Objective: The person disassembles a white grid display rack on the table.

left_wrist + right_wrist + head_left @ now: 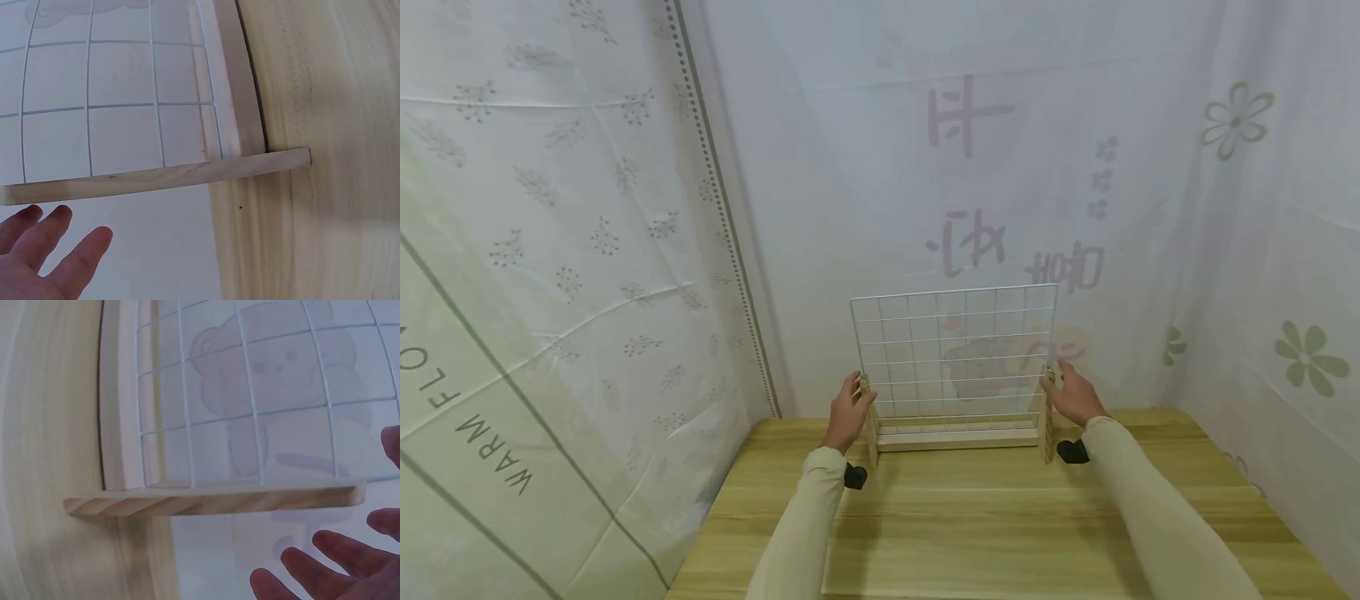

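Both arms stretched forward. Left hand (848, 410) at the left wooden upright of the wire grid rack (955, 358), right hand (1075, 393) at the right upright. Fingers straight and spread in both wrist views, just off the wood, gripping nothing. Rack stands upright at the far edge of the wooden surface (985, 525), against the printed white curtain (970, 167). More curtain left and right.

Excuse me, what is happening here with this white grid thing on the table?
A person stands a white wire grid panel in its wooden base on a wooden table. The left hand is at the left wooden upright, the right hand at the right one. In the wrist views the fingers are straight and apart from the wood.
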The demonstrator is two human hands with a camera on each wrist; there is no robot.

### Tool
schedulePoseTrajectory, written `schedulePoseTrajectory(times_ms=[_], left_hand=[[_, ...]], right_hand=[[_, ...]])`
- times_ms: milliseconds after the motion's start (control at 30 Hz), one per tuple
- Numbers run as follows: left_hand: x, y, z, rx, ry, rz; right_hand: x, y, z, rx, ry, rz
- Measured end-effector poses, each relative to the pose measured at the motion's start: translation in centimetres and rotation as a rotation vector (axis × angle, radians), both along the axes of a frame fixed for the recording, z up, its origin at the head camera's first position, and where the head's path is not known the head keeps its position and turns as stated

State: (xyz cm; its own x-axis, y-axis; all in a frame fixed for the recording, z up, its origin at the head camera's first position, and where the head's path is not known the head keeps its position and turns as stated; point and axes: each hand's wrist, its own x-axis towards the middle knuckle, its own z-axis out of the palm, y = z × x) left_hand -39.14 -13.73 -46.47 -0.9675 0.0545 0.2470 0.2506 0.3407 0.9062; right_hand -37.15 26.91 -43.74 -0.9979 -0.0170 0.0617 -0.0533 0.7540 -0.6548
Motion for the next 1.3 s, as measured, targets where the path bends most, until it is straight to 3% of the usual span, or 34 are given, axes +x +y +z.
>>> schedulePoseTrajectory(times_ms=[133,467,800,933,1067,1300], left_hand=[[-0.3,0.1,0.2,-0.026,0.013,0.009],[-0.5,0.4,0.2,-0.027,-0.051,0.006],[-0.6,0.5,0.0,0.006,-0.031,0.036],[-0.3,0.4,-0.1,0.035,-0.014,0.073],[0.1,0.2,-0.2,0.063,0.007,0.105],[0.8,-0.6,-0.6,0.112,-0.026,0.144]], right_hand=[[-0.6,-0.4,0.4,0.005,0.006,0.013],[-0.6,-1.1,0.2,0.046,0.033,0.01],[-0.3,-1.1,-0.2,0.046,0.036,-0.035],[-0.4,-0.9,-1.0,0.05,0.091,-0.093],[-0.6,-0.9,-1.6,0.079,0.182,-0.211],[-0.2,-1.6,-1.8,0.04,0.283,-0.338]])
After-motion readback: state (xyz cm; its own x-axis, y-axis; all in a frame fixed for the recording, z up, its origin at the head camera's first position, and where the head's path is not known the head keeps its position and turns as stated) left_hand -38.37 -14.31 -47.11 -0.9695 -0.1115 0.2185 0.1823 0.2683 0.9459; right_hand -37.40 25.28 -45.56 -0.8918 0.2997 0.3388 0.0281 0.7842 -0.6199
